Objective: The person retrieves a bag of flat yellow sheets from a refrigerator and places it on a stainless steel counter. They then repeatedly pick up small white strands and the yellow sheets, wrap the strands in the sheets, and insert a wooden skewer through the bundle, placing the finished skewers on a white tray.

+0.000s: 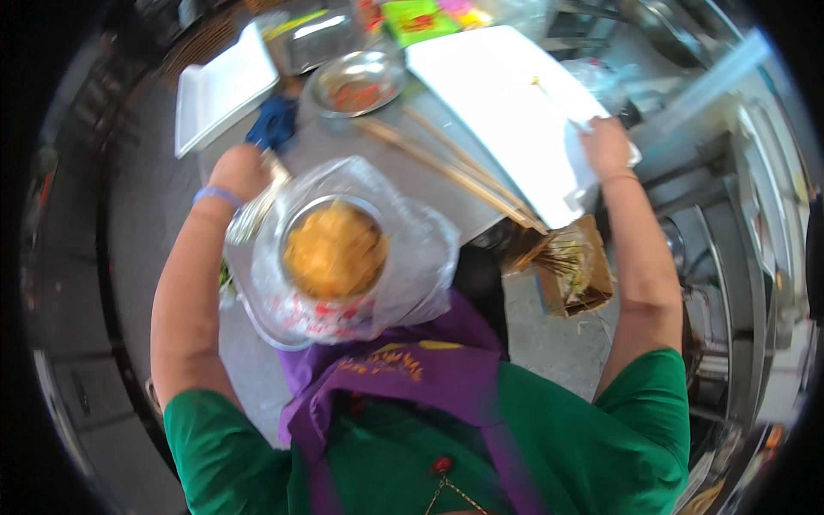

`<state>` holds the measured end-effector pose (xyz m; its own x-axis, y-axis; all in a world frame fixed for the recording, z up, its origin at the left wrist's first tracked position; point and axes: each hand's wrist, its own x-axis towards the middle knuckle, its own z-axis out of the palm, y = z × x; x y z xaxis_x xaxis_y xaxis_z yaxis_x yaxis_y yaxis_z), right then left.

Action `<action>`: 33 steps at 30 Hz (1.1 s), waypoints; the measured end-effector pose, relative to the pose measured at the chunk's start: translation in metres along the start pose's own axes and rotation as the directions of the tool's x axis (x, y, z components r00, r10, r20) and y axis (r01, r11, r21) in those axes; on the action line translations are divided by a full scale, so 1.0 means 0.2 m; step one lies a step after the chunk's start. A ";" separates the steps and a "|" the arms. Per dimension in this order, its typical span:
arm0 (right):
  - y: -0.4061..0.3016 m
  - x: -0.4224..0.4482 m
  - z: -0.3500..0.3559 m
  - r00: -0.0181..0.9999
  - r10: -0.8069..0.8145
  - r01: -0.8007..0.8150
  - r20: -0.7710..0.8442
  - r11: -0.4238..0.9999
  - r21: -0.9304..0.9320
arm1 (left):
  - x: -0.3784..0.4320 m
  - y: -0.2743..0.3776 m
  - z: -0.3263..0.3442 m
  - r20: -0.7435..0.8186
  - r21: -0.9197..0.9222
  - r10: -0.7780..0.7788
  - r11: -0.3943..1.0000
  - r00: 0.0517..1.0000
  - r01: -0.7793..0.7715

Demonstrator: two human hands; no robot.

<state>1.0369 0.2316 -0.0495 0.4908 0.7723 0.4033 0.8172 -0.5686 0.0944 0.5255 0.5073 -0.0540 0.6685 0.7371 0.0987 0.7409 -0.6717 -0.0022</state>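
Observation:
My left hand [241, 172] is curled at the upper end of a bundle of thin pale sticks [254, 212]; blur hides whether the fingers grip it. Close to its right, a round metal container [381, 225] holds an orange-yellow food heap [335, 252], with a clear plastic bag [418, 257] spread around it. My right hand [608, 148] is over the right end of a white cutting board [489, 96], with its fingers closed on a pale, blurred sheet or cloth [582, 187]. A dark blue cloth [273, 122] lies just beyond my left hand.
On the metal table [412, 145], long wooden sticks [444, 164] lie beside the board. Behind are a steel bowl [357, 84] with red contents, a white plastic tray [225, 93] and a green packet [418, 20]. Below the board's near end stands a cardboard box [589, 283] with thin skewers [560, 254].

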 end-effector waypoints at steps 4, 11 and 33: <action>-0.40 -0.09 -0.32 0.961 -0.092 0.170 -0.263 0.941 0.293 | -0.01 0.03 -0.03 0.090 0.075 0.004 0.997 0.996 -0.011; -1.06 -0.22 -0.29 0.865 -0.497 0.367 0.074 0.725 0.583 | 0.08 0.07 -0.03 0.211 0.212 0.003 0.976 0.977 -0.049; -1.31 -0.17 0.09 0.863 -0.486 0.431 0.137 0.850 0.302 | -0.24 -0.15 0.10 0.089 -0.994 -0.350 -0.094 0.933 0.060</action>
<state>0.8109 0.3597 -0.1036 0.0678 0.9818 0.1777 0.9977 -0.0652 -0.0204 0.4726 0.4942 -0.0781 0.3702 0.9289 0.0039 -0.0943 0.0334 0.9950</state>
